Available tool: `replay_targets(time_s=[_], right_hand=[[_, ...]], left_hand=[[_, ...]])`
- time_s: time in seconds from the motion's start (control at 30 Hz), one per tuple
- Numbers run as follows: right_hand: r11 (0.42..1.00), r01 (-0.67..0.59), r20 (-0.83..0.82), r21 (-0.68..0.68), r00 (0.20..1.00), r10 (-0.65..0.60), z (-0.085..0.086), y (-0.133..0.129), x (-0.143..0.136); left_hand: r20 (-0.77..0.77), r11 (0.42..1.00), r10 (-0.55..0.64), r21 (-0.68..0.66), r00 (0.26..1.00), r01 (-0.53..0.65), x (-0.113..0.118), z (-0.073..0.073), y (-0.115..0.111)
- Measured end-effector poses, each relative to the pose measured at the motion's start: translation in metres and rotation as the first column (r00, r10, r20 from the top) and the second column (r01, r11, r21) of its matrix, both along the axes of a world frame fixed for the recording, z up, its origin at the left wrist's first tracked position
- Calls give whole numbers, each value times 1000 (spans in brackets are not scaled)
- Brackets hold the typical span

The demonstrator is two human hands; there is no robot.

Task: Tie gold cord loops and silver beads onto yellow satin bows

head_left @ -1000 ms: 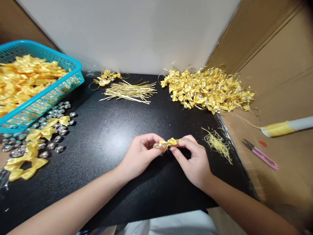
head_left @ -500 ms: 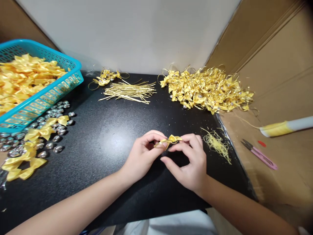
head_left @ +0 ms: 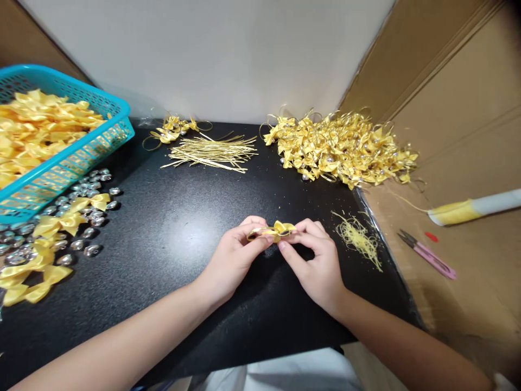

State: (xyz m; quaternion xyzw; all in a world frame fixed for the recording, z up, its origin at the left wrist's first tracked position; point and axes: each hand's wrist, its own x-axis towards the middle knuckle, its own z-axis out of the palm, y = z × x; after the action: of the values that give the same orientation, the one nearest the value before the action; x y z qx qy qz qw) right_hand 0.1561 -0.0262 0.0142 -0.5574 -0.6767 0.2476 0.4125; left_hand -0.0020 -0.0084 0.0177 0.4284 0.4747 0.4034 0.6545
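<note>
Left hand pinches the yellow satin bow at its left, right hand at its right; gold cord loops left of the bow.

I wear pale, creased clothing, a whitish sleeve edge showing at right; my slender fingers and forearms are bare.
</note>
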Motion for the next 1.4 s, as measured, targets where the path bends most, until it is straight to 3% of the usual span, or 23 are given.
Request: replay_targets(time_s=[0.1,0.23,0.33,0.57,0.87,1.03,1.17,1.4], right_hand=[[1000,15,-21,26,1000,-15,2,2,5],[942,76,43,328,994,-96,8,0,12],[891,-12,221,454,970,-100,11,-3,11],[902,-96,394,422,915,-87,9,0,6],[886,-158,529,435,841,-110,7,-3,2],[923,-91,510,374,851,-123,3,-6,-6],[951,-57,417,303,906,-79,2,-5,-2],[942,-55,380,332,921,-81,6,-1,3]], left_hand=[[-23,1000,4,15,1000,-4,-2,1,0],[-148,996,12,94,989,2,-3,6,1],[-210,991,9,135,978,20,-2,10,0],[-366,972,5,220,931,81,-1,9,-4],[-424,969,-44,200,904,142,-3,7,-3],[-456,968,-45,200,889,152,-2,7,-3],[-473,964,-24,221,881,145,-2,6,-4],[-554,937,67,321,830,139,-2,8,-7]])
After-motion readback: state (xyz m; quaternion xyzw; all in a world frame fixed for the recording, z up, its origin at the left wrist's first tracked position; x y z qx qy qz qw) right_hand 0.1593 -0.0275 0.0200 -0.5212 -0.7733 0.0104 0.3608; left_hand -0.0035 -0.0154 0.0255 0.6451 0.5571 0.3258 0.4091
